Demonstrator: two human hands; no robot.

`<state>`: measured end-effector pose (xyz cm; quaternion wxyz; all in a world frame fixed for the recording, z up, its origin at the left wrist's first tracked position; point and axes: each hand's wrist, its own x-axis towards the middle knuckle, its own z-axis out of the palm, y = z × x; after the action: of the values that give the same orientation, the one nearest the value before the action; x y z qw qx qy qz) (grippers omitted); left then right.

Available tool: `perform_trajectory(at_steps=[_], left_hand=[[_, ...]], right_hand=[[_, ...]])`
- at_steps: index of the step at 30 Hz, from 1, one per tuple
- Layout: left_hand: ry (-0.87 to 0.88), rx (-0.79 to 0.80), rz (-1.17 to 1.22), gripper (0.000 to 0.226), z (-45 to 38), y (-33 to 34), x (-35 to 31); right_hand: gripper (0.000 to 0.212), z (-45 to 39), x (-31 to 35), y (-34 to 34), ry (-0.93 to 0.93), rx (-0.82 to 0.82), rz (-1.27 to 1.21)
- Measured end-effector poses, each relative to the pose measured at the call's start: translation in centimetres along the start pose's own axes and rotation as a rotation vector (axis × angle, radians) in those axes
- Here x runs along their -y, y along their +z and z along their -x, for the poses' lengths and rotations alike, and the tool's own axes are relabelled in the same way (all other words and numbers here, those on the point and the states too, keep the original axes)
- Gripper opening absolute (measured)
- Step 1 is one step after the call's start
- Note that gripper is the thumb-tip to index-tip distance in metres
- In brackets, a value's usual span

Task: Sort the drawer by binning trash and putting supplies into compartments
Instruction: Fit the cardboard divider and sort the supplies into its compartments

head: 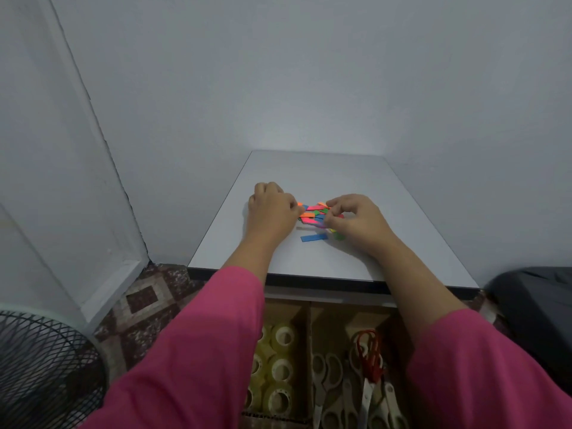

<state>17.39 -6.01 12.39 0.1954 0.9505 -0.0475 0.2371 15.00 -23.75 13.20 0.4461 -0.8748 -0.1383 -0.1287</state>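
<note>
While your two hands close in on the pile of coloured paper tabs [315,213] at the middle of the worktop [356,181], treat them as featherlight, thin and limp: they will slide, fan out and cling flat to the smooth surface. Your left hand [270,205] sits at 9 o'clock of the pile, fingers curled, thumb tip touching its edge; whether it pinches a tab you cannot tell. Your right hand [356,219], at 3 o'clock, has fingers bent onto the tabs and appears to pinch some. One blue tab [313,238] lies apart at 6 o'clock. Herd them together, then lift by the edges. Below, the drawer [309,320] holds tape rolls [280,363] and scissors [368,366].
</note>
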Motion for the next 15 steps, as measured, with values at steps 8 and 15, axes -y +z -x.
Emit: perform_trajectory(at_steps=[8, 15], left_hand=[[-0.006, 0.064, 0.051, 0.027, -0.1, 0.0, 0.0], [-0.003, 0.080, 0.078, 0.020, -0.1, -0.2, 0.0]], right_hand=[[0.010, -0.5, -0.8, 0.5, -0.081, 0.003, 0.214], [0.017, -1.0, -1.3, 0.8, -0.008, -0.131, 0.386]])
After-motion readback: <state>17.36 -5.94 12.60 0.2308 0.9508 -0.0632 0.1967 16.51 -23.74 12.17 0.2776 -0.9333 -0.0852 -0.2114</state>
